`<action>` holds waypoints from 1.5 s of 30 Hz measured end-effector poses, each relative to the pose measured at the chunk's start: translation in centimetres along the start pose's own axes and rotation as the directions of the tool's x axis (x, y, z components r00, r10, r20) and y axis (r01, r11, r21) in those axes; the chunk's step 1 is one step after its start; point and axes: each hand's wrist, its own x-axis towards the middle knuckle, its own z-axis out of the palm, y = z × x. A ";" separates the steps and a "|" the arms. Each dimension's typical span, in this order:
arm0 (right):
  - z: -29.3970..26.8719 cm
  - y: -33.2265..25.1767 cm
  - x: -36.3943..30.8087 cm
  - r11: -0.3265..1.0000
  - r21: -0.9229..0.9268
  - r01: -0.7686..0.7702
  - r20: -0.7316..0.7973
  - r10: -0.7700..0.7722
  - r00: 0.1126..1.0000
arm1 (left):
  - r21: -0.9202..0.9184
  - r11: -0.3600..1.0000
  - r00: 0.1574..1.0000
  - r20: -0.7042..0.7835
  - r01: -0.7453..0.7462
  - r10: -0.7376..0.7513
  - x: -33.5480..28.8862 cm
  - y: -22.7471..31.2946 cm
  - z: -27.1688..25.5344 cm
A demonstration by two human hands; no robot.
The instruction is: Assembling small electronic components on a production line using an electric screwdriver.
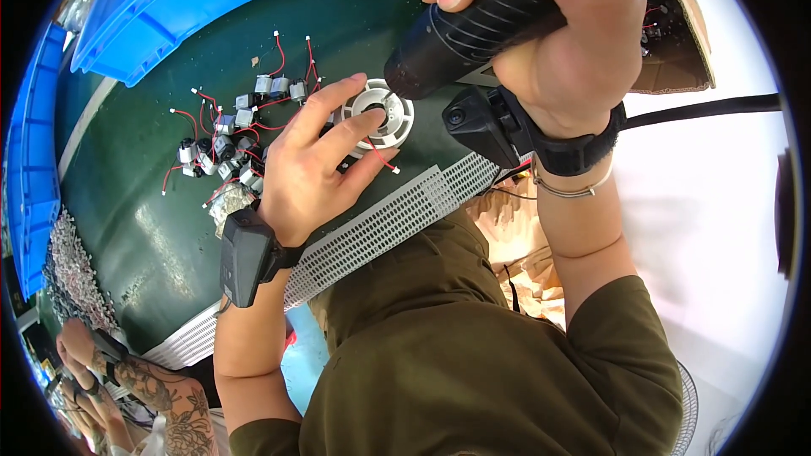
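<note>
A round white plastic housing [405, 128] with slots around its rim lies on the green work surface. My left hand [308, 165] grips it, with thumb and fingers about its left and near sides and one fingertip at its centre. From under those fingers a red wire with a small white plug [395, 169] sticks out. My right hand [591, 55] is wrapped around a black electric screwdriver [473, 34], held tilted, its nose down over the housing. The thin bit reaches the housing's middle; any screw there is too small to make out.
Several small motors [224, 124] with red wires lie piled left of my left hand. Blue bins [186, 8] line the far and left edges. A perforated white strip [372, 232] borders the near edge. A cardboard box [701, 42] stands right. Another person's tattooed arm [160, 384] shows lower left.
</note>
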 end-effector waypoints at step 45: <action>2.4 -2.1 0.5 0.911 -0.290 -0.291 -0.241 0.225 0.944 | -0.111 0.955 0.940 -0.175 0.276 -0.292 0.1 1.2 -2.1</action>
